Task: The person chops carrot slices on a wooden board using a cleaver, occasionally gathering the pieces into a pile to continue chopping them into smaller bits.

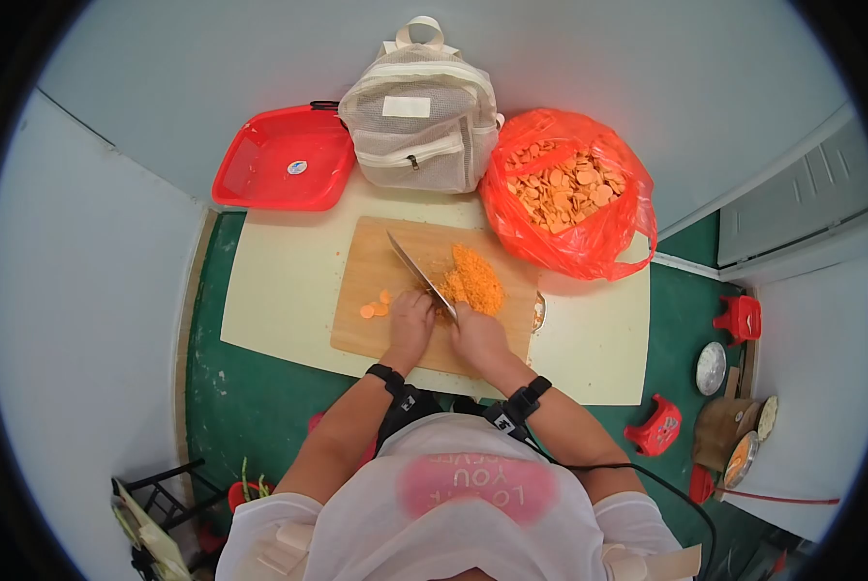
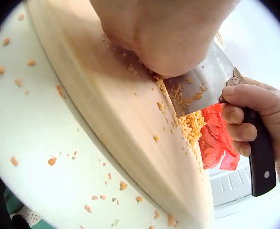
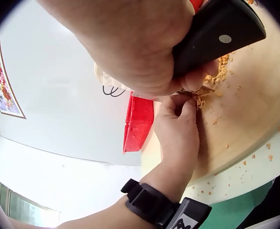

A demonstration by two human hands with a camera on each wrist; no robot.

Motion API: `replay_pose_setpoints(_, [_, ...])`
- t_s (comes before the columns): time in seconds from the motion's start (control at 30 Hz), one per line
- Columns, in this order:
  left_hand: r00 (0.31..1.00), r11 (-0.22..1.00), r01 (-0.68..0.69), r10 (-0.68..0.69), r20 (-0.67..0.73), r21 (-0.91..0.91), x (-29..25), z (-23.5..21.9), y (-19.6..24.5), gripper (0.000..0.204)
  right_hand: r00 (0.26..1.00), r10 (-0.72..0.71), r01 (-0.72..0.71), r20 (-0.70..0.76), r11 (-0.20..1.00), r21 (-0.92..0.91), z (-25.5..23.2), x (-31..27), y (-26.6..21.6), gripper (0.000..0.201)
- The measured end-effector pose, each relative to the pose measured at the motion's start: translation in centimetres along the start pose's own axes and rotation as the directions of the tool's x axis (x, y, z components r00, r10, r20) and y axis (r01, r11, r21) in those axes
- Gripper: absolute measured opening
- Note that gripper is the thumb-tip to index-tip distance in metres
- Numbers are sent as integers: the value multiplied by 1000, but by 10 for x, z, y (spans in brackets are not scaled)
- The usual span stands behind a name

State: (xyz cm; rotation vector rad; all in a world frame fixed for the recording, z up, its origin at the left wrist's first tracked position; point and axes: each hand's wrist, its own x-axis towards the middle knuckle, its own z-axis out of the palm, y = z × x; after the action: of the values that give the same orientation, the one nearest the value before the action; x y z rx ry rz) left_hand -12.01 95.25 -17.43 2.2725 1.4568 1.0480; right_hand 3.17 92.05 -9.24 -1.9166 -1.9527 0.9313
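Observation:
My right hand grips the black handle of a broad kitchen knife. The blade stands on edge on the wooden cutting board, its tip pointing away and to the left in the head view. Close along the blade's left side, my left hand bends its fingers down onto orange carrot pieces, mostly hidden beneath them. Right of the blade lies a heap of finely cut carrot. A few round carrot slices lie left of my left hand, and shreds cling to the blade.
Behind the board stand a red basin, a pale mesh backpack and a red plastic bag full of carrot slices. Crumbs dot the pale tabletop. Red stools and a metal bowl are on the green floor at right.

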Motion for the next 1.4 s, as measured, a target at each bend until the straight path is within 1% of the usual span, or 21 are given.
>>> replay_pose_setpoints(0.07, [1000, 1000, -7, 7, 1, 5, 0, 0, -2, 14, 1000, 4, -4, 3, 1000, 8, 2, 0, -2, 20])
replay_pose_setpoints(0.13, [1000, 1000, -13, 13, 1, 10, 0, -2, 0, 14, 997, 45, -44, 56, 999, -15, -2, 1, -8, 21])
replay_pose_setpoints(0.17, [1000, 1000, -9, 8, 13, 30, 1, -4, 2, 13, 997, 46, -45, 58, 999, -15, 1, 4, -5, 21])
replay_pose_setpoints(0.23, [1000, 999, -8, 7, 20, 49, 2, -7, 7, 12, 1000, -18, 18, -5, 1000, -10, 7, 12, -1, 21])
replay_pose_setpoints(0.3, [1000, 997, 13, -15, 19, 72, 3, -10, 9, 11, 1000, 2, -1, 3, 1000, -22, 7, 15, -1, 21])
replay_pose_setpoints(0.33, [1000, 997, 9, -10, 15, 72, 2, -9, 8, 11, 1000, 26, -26, 17, 999, -29, 7, 16, -2, 21])
replay_pose_setpoints(0.4, [999, 998, 24, -23, -25, 53, 1, -5, 7, 9, 1000, 26, -25, 10, 999, -33, 7, 16, -1, 21])
replay_pose_setpoints(0.53, [998, 1000, 8, -7, -63, 24, 1, -4, 5, 9, 1000, 23, -23, 17, 1000, -12, 6, 13, 0, 22])
replay_pose_setpoints(0.63, [999, 1000, 1, -1, -37, -6, 1, -7, 3, 9, 1000, 19, -19, 8, 1000, 14, 5, 15, 4, 23])
replay_pose_setpoints(0.7, [999, 998, 47, -47, 22, 29, 0, -6, 2, 9, 1000, 19, -19, 2, 1000, 25, 3, 11, 5, 24])
replay_pose_setpoints(0.73, [998, 998, 49, -50, 27, 27, 0, -5, 3, 9, 1000, 21, -21, -6, 999, 31, 1, 8, 4, 24])
replay_pose_setpoints(0.8, [999, 1000, 28, -28, -25, -3, 2, -4, 3, 9, 1000, 18, -18, -1, 999, 29, 0, 5, 3, 24])
replay_pose_setpoints(0.83, [999, 1000, 30, -30, -26, -2, 2, -5, 3, 9, 1000, 11, -11, 1, 1000, 29, 0, 4, 2, 24])
replay_pose_setpoints(0.97, [1000, 1000, -8, 8, 1, 20, 4, -6, 0, 9, 1000, 10, -11, 14, 999, 37, 1, 5, 0, 23])
replay_pose_setpoints(1.03, [1000, 999, -17, 17, 13, 28, 1, -6, -2, 10, 999, 6, -7, 45, 1000, 7, -2, 9, -5, 19])
replay_pose_setpoints(1.1, [996, 999, -31, 28, 82, 42, 3, -7, -5, 11, 1000, -3, 3, 30, 1000, -2, 3, 15, -4, 20])
replay_pose_setpoints(1.17, [997, 998, -59, 57, 60, 26, 4, -10, -5, 12, 1000, -20, 20, 11, 1000, -9, 6, 21, -2, 22])
replay_pose_setpoints(1.2, [995, 996, -88, 88, 47, 2, 4, -11, -3, 12, 1000, 2, -3, 13, 1000, 19, 5, 20, -3, 22])
replay_pose_setpoints(1.23, [995, 996, -89, 89, 46, 4, 3, -11, -2, 12, 1000, 27, -27, 15, 999, 47, 3, 18, -3, 23])
replay_pose_setpoints(1.3, [999, 1000, 3, -3, 53, 12, 4, -10, -1, 12, 1000, 25, -26, 12, 999, 48, 0, 16, 0, 23])
replay_pose_setpoints(1.4, [999, 1000, -5, 4, 33, 16, 2, -7, -2, 13, 999, 17, -18, 28, 999, 30, 0, 10, 3, 24])
